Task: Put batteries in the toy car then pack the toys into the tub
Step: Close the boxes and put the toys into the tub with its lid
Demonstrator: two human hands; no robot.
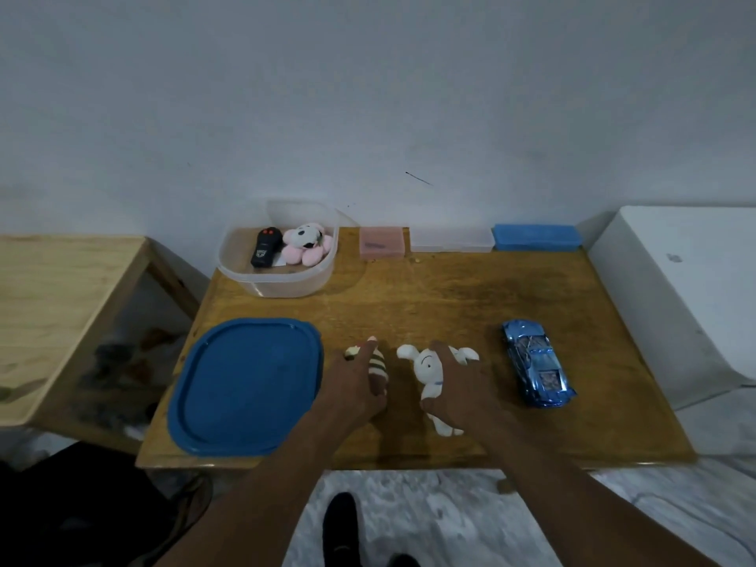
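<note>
Head view: both my hands are on soft toys at the near middle of the table (429,296).
Left hand (360,388): fingers and thumb curled round the striped soft toy (379,364).
Right hand (460,386): curled round the white rabbit (425,368).
Handling: both look light and squashy, so I'd grip the bodies, not the ears.
Toy car (536,364): near right, untouched. It looks hard, shiny and probably slippery, so I'd hold its sides.
Tub (286,286): far left and open, with a remote (266,247) and a pink soft toy (307,243) inside.

Glossy metallic-blue toy car (536,363), clear plastic tub (278,280), matt blue lid (245,386), worn wooden table (450,296)
</note>
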